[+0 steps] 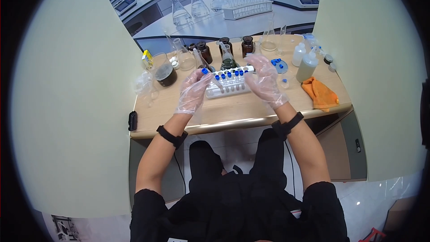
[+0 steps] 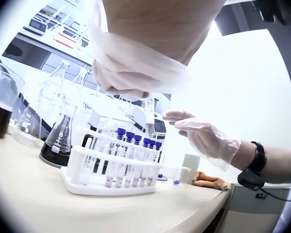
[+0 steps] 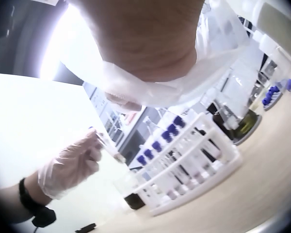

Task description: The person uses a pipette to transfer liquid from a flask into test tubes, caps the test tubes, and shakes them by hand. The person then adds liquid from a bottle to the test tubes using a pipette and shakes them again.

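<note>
At mid-tabletop [image 1: 237, 107]: white rack [image 2: 102, 189], upright, w/ a row of blue-capped tubes [image 2: 136, 167] standing in it; small amts of sediment-like matter at tube bottoms, detail too small to read. Both hands in clear plastic gloves. L hand [image 1: 192, 92] pinches one capped tube [image 1: 217, 83] near its blue cap; tube tilted, lower end pointing down & toward R, held above rack, approx. over its L end, not touching. R hand [image 1: 266, 83] empty, fingers extended & relaxed, near R end of rack, raised above tabletop.

Behind rack: conical flask [image 1: 228, 64] w/ dark green liq.; brown bottles [image 1: 247, 48] farther back. L side: beaker [image 1: 166, 77] w/ dark contents, crumpled clear plastic [image 1: 144, 82] just beside; yellow box [image 1: 147, 58] behind. R side: round dish [image 1: 283, 68] w/ loose blue caps [image 1: 275, 62] on it; white squeeze bottle [image 1: 306, 68]; orange cloth [image 1: 319, 93], bunched, near front R edge. Blk. strap on each wrist. Backdrop [image 1: 215, 4]: printed lab scene, glassware & balance.
</note>
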A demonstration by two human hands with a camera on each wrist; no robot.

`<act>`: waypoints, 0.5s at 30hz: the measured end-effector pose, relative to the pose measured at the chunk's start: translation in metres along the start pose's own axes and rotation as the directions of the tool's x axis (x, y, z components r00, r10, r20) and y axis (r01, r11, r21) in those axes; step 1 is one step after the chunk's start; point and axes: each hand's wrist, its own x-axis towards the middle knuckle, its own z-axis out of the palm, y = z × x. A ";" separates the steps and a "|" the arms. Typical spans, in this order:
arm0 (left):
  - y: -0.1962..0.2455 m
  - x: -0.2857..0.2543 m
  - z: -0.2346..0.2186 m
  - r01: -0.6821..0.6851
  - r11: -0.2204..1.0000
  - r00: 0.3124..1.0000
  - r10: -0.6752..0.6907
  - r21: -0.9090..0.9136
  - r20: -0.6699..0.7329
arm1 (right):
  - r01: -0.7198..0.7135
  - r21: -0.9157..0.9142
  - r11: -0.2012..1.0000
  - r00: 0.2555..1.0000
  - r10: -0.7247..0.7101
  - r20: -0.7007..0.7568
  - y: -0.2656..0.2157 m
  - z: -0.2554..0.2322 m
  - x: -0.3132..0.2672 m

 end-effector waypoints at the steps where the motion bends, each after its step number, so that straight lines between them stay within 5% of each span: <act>1: 0.000 -0.002 0.002 0.067 0.981 0.997 -0.059 -0.184 0.049 | 0.001 -0.002 1.000 1.000 -0.001 0.001 -0.014 -0.002 0.005; 4: 0.011 -0.014 0.011 0.091 0.966 0.988 -0.057 -0.241 0.144 | -0.099 0.209 0.973 0.977 0.055 0.205 -0.061 -0.003 0.007; 6: 0.006 -0.018 0.015 0.087 0.958 0.982 -0.036 -0.273 0.187 | -0.483 0.503 0.717 0.830 0.193 0.523 -0.086 -0.003 0.010; 11: 0.010 -0.033 0.017 -0.049 0.988 0.983 0.074 -0.149 0.170 | -0.565 0.511 0.648 0.794 0.260 0.549 -0.076 0.024 -0.014; 13: 0.021 -0.037 0.017 -0.300 0.936 0.950 0.277 0.182 0.143 | -0.617 0.476 0.627 0.775 0.378 0.506 -0.073 0.022 -0.019; 14: 0.021 -0.039 0.015 -0.299 0.937 0.951 0.276 0.181 0.140 | -0.617 0.475 0.628 0.775 0.377 0.508 -0.074 0.018 -0.019; 15: 0.021 -0.039 0.013 -0.273 0.945 0.957 0.247 0.178 0.154 | -0.699 0.545 0.463 0.714 0.404 0.572 -0.073 0.014 -0.018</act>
